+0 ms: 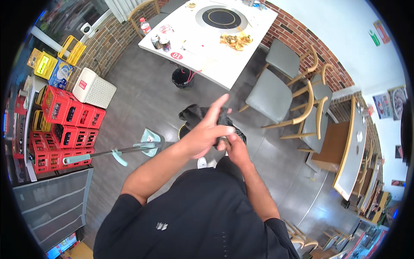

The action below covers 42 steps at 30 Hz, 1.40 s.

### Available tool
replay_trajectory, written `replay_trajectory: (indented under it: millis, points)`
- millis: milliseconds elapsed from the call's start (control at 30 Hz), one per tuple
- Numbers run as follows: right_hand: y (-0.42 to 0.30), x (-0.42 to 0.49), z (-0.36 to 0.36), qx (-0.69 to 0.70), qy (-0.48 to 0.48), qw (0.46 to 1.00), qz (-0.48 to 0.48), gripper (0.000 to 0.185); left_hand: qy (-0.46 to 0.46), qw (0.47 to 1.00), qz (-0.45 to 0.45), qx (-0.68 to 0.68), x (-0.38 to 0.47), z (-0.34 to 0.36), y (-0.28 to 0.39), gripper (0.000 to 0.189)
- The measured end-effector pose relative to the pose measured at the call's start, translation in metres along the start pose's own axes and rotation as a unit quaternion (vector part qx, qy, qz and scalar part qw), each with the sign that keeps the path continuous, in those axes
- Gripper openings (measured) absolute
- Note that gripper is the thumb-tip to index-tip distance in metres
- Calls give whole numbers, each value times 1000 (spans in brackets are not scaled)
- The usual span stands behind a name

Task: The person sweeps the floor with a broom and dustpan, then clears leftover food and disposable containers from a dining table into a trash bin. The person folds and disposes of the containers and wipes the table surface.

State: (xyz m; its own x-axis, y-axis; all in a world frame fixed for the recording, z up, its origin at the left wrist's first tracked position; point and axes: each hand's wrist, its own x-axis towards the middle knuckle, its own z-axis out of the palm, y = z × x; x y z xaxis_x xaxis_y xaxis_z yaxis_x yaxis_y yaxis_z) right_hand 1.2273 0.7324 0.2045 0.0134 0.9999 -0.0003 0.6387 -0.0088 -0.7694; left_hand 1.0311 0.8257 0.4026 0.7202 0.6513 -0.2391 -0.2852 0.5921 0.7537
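In front of my body, a crumpled black plastic bag (240,132) hangs at both hands. My left hand (205,136) lies across it with the index finger stretched forward and the thumb pointing right; whether it grips the bag is unclear. My right hand (237,150) has its fingers bent against the bag, close to the left thumb. Another part of the black plastic spreads beyond the left hand, next to a dark round bin with a yellowish rim (179,131), which my left forearm partly covers.
Ahead, a white table (200,60) carries food scraps (236,41), cans (160,42) and a bottle (145,26). A lined bin (182,77) stands below it. Grey chairs (270,94) are right; a dustpan (150,140) and red crates (72,110) left.
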Motion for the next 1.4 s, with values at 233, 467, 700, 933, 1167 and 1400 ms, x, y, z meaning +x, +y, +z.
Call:
replay_trajectory:
  millis: [233, 467, 700, 933, 1167, 1400]
  points:
    - [48, 212, -27, -4, 80, 997, 15, 26, 167, 983, 71, -4, 20, -96, 20, 50]
    - [118, 524, 11, -159, 99, 982, -27, 32, 299, 948, 95, -48, 87, -153, 34, 44]
    - [149, 658, 78, -313, -102, 942, 72, 30, 458, 875, 96, -122, 122, -182, 46, 45]
    - [173, 667, 56, 29, -149, 982, 109, 26, 528, 822, 147, -154, 132, -181, 58, 49]
    - [111, 648, -36, 183, -224, 954, 77, 29, 470, 837, 242, -140, 122, -173, 71, 93]
    - [48, 533, -52, 4, -454, 891, 20, 28, 406, 890, 194, -69, 110, -166, 71, 107]
